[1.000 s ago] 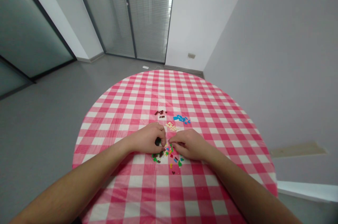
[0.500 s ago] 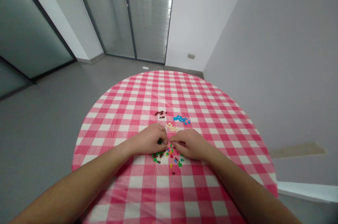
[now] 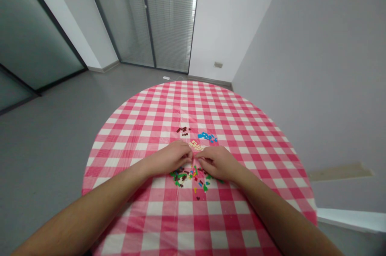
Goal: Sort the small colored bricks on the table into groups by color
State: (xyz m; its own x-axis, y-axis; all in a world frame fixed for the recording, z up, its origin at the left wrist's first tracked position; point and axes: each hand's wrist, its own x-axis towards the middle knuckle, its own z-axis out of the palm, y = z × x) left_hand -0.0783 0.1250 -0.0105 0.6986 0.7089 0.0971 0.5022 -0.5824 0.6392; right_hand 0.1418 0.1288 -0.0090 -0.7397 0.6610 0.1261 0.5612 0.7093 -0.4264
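Observation:
Bent inward, my left hand (image 3: 175, 157) has its fingers pinched together just above the mixed small pieces (image 3: 182, 177); what they hold, if anything, is too small to tell. My right hand (image 3: 217, 162) faces it, thumb and forefinger close together, their tips near the left fingertips, with any held piece not discernible. The mixed pile has green, brown, yellow, red and blue bits. Beyond the hands lie cream pieces (image 3: 196, 145), a blue group (image 3: 207, 137) and a dark brown group (image 3: 183, 130).
The round table (image 3: 181, 107) has a pink and white checked cloth. A brown heart-like piece (image 3: 198, 198) lies nearest me. Behind the table are a glass partition (image 3: 169, 18), a wall and a small white object (image 3: 166, 77) on the floor.
Both hands have shifted slightly away from me, toward the cream pieces. The left thumb and forefinger have drawn in closer, and more of the mixed pile shows below the hands.

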